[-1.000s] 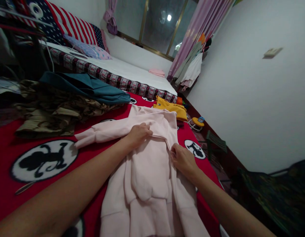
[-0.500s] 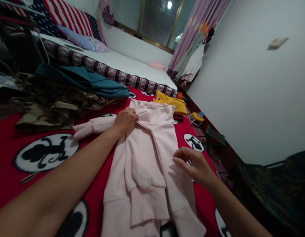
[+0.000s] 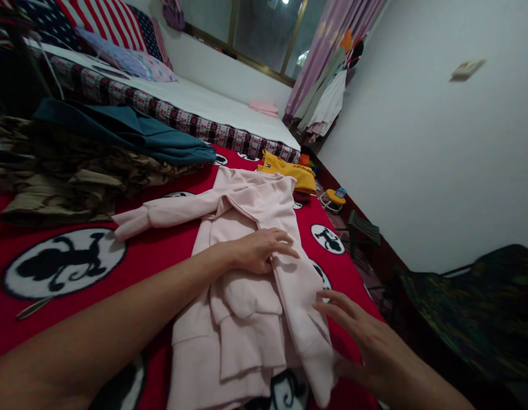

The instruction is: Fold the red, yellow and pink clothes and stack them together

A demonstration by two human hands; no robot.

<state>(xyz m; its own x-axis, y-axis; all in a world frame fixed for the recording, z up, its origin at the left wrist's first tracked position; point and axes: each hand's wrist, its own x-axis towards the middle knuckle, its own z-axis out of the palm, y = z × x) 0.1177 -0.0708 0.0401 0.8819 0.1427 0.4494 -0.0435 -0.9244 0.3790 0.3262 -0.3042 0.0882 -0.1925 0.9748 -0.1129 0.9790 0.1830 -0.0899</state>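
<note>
A pale pink sweatshirt point(image 3: 247, 296) lies partly folded on a red blanket point(image 3: 153, 273) printed with black-and-white monkey figures. One sleeve stretches out to the left, and the other runs down over the body toward the near edge. My left hand point(image 3: 268, 250) rests on the middle of the sweatshirt, fingers extended to the right across the inner edge of that sleeve. By the garment's right edge is my right hand point(image 3: 349, 319), its fingers apart and fingertips close to the cloth; I cannot tell whether they touch it.
Folded yellow clothing point(image 3: 289, 171) lies beyond the sweatshirt. Teal fabric point(image 3: 131, 131) tops a patterned brown garment point(image 3: 63, 182) on the left. A thin utensil-like object point(image 3: 33, 307) sits on the blanket. Right of the bed are a yellow-topped stool point(image 3: 335, 197) and a dark camouflage-covered chair point(image 3: 469, 319).
My left hand has let go of the fold near the collar and come right and nearer, now flat on the cloth. My right hand has lowered slightly and its fingers have straightened.
</note>
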